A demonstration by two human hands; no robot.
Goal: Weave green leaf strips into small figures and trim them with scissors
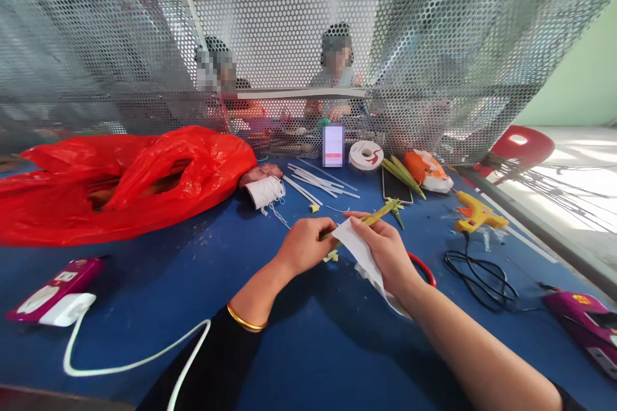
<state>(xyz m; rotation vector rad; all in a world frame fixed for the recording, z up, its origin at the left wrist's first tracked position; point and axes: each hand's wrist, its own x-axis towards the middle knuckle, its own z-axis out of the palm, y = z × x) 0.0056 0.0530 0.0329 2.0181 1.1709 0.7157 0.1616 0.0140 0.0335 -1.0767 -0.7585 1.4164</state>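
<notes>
Over the middle of the blue table, my left hand [304, 245] is closed on one end of a yellow-green leaf-like strip [380, 212]. My right hand [385, 250] grips the same strip farther along, together with a white paper-like strip [361, 247] that hangs down toward the tabletop. The fingertips of both hands are close together, partly hiding the held parts. Small yellow-green scraps [331, 256] lie beneath the left fingers. Just right of my right hand shows a red loop-shaped handle [423, 270], the rest of it hidden.
Behind the hands lie thin white strips [321, 180], white thread [266, 192], a ribbon spool [365, 156], a phone [333, 146] and long green leaves [403, 174]. A yellow glue gun [479, 213] with its cord is right; a red plastic bag [193, 173] is left. A perforated metal screen [284, 26] stands behind.
</notes>
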